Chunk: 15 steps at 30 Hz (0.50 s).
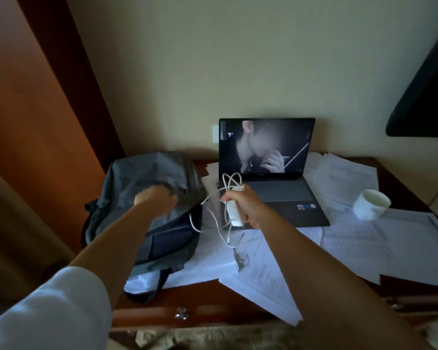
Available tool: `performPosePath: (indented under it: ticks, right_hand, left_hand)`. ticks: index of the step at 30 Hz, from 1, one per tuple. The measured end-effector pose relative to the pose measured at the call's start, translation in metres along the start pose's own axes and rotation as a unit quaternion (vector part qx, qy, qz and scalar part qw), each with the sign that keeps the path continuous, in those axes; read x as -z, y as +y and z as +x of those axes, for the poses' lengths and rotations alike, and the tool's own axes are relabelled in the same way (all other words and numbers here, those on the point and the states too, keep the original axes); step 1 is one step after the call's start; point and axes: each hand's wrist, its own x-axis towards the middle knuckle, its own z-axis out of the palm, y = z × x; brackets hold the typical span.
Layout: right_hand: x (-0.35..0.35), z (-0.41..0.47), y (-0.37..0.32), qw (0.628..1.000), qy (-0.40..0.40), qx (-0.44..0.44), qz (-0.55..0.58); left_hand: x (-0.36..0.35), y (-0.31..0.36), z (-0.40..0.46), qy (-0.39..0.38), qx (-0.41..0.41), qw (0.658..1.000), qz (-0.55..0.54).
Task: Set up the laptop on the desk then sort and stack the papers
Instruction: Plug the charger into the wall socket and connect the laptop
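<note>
The laptop [268, 173] stands open on the tabletop [213, 294] against the wall, its lid upright and its screen lit with a dim picture. Loose papers [352, 238] lie spread under and around it, reaching the front edge, where one sheet hangs over. The right hand [245, 208] hovers just in front of the laptop's left corner, its grip curled round a white charger [234, 215] whose white cable [223, 198] loops above the fist and trails down to the papers. The left hand [157, 198] rests on top of a grey backpack [147, 213] lying at the left of the tabletop; its grip looks bunched on the fabric, though blur makes that hard to confirm. A white cup [371, 204] sits tilted on the papers to the laptop's right.
</note>
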Motion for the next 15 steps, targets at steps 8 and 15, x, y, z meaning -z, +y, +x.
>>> performPosePath:
  ticks: [8,15]
  right_hand:
    - [0.017,-0.005,0.019,0.989,0.144,0.001,-0.015]
    - [0.006,0.003,0.03,0.991,0.126,-0.023,-0.028]
  left_hand:
    - [-0.075,0.029,-0.053,-0.203,-0.046,0.976,0.065]
    - [-0.095,0.036,-0.053,-0.13,-0.012,0.989,0.072]
